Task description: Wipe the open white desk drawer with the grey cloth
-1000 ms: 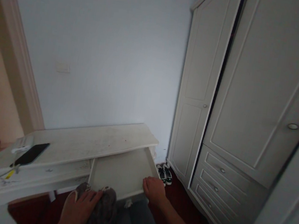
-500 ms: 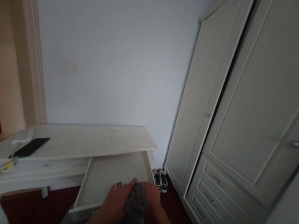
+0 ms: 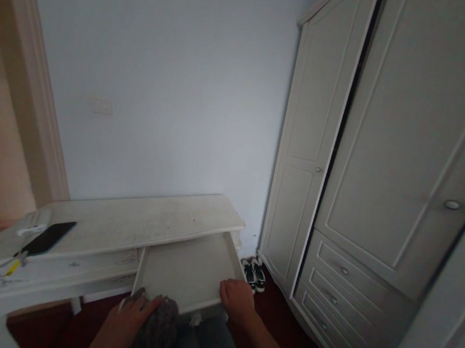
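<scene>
A white drawer (image 3: 191, 268), pulled out of the white desk (image 3: 138, 216), shows a bare bottom. At its front right corner, my right hand (image 3: 237, 301) is closed over the edge. My left hand (image 3: 130, 317) is at the drawer's front left corner, its fingers curled around a dark grey-brown, fuzzy, bundled cloth (image 3: 157, 331). That bundle hangs by the front panel, over my lap. Which kind of cloth it is, I cannot make out. A small knob (image 3: 196, 320) shows on the drawer front.
On the desk's left side lie a dark phone (image 3: 49, 237), a white power strip (image 3: 35, 223) and a cable with a yellow tag (image 3: 13, 267). Black-and-white shoes (image 3: 253, 273) stand on the red floor between desk and wardrobe (image 3: 305, 138). My legs (image 3: 211, 346) are close below the drawer.
My hands have moved apart from near the drawer's front right. The left hand carried the cloth leftward to the front left corner; the right hand has let go of it and grips the drawer's corner.
</scene>
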The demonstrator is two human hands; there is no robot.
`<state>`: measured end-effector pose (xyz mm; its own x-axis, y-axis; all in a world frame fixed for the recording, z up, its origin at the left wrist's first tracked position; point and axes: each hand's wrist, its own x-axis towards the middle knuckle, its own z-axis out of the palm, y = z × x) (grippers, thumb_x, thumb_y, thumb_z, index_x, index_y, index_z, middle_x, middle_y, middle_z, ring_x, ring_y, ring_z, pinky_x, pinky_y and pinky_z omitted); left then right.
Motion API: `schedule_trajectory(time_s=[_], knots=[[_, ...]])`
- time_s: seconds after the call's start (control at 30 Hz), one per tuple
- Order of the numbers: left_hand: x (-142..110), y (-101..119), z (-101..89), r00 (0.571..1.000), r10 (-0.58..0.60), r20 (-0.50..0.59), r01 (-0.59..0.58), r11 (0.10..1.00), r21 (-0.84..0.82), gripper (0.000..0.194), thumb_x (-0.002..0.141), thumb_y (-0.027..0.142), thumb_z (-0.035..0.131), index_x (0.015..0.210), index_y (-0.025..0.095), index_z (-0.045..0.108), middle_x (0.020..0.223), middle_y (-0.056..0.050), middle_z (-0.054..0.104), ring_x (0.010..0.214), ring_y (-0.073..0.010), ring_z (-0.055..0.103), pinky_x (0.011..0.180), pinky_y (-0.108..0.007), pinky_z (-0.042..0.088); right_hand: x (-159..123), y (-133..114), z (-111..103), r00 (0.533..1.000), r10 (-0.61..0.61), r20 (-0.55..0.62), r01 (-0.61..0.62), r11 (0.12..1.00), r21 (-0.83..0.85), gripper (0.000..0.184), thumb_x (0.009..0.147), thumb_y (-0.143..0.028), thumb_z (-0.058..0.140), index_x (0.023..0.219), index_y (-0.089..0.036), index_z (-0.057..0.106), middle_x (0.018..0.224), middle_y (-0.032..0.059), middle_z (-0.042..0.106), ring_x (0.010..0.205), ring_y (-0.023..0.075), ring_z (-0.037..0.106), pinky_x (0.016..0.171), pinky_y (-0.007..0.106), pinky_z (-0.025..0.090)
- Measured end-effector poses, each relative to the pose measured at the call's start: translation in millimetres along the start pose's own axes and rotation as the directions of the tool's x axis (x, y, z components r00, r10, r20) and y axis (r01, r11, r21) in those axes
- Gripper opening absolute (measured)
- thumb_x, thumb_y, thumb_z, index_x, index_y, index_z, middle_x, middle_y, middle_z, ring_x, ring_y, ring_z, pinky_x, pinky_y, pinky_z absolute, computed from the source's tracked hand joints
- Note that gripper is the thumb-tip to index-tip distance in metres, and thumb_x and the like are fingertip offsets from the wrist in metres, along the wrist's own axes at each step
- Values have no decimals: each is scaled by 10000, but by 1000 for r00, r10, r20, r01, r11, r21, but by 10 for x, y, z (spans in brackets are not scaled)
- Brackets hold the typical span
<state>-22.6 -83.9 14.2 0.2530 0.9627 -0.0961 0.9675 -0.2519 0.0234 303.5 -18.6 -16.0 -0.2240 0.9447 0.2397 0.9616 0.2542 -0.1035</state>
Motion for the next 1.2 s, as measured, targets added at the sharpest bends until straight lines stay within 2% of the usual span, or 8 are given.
schedule_trajectory(time_s=[0.13,0.3,0.43,0.6,0.8,0.9,1.03,1.2], knots=[[136,408,-87,1000,-2,-31,3,999,39,815,759,103,566,1528,350,456,1610,-108,462,1420,-355,480,1150,-602,312,2,-13,2,1000,9,3,-8,1000,-22,449,1086,-342,364,923,-205,759,936,96,777,869,233,743,765,302,464],[425,997,-216,986,160,-54,-165,981,-105,738,819,263,614,1527,354,428,1474,-109,583,1314,-342,550,1114,-540,362,2,-29,-37,1000,-1,8,2,999,-55,468,1099,-325,333,929,-214,755,932,80,779,864,218,748,730,279,454],[546,1219,-173,970,212,-119,-230,959,-166,584,871,318,578,1448,383,520,1396,-72,644,1290,-360,560,1123,-582,347,-4,-35,-63,1000,-13,12,14,997,-70,449,1096,-297,343,912,-232,747,922,56,780,851,209,750,699,271,440],[435,954,-49,968,208,-143,-236,946,-224,633,834,258,613,1450,377,535,1446,-52,626,1337,-296,534,1199,-504,279,-9,-22,-43,999,-34,-4,34,997,-74,459,1099,-323,338,907,-228,743,903,52,774,837,202,745,698,277,440],[87,263,-19,993,84,-81,-98,977,-191,725,785,150,596,1471,373,531,1493,-24,597,1388,-261,501,1188,-408,311,-10,-16,-14,1000,-10,0,10,998,-56,471,1099,-345,330,922,-216,748,931,78,771,858,213,739,733,295,453],[-44,91,21,998,-4,-59,-2,994,-106,776,759,73,570,1475,370,530,1519,-24,572,1410,-250,487,1163,-399,339,-12,-26,-20,1000,1,3,0,999,-47,466,1095,-347,340,922,-206,749,929,94,769,856,222,737,740,304,458],[-41,205,44,994,-31,-102,29,999,-12,784,771,22,510,1465,387,534,1498,-29,588,1407,-269,487,1181,-497,296,-14,-38,-51,1000,-7,14,8,999,-43,451,1095,-333,350,933,-210,753,935,92,773,873,217,739,758,293,462],[215,678,0,989,35,-147,-47,996,-79,666,823,133,545,1446,366,541,1479,-66,593,1392,-346,483,1150,-589,308,-10,-44,-70,1000,-7,18,8,998,-63,464,1102,-321,336,927,-207,750,930,85,777,871,210,744,745,277,465]])
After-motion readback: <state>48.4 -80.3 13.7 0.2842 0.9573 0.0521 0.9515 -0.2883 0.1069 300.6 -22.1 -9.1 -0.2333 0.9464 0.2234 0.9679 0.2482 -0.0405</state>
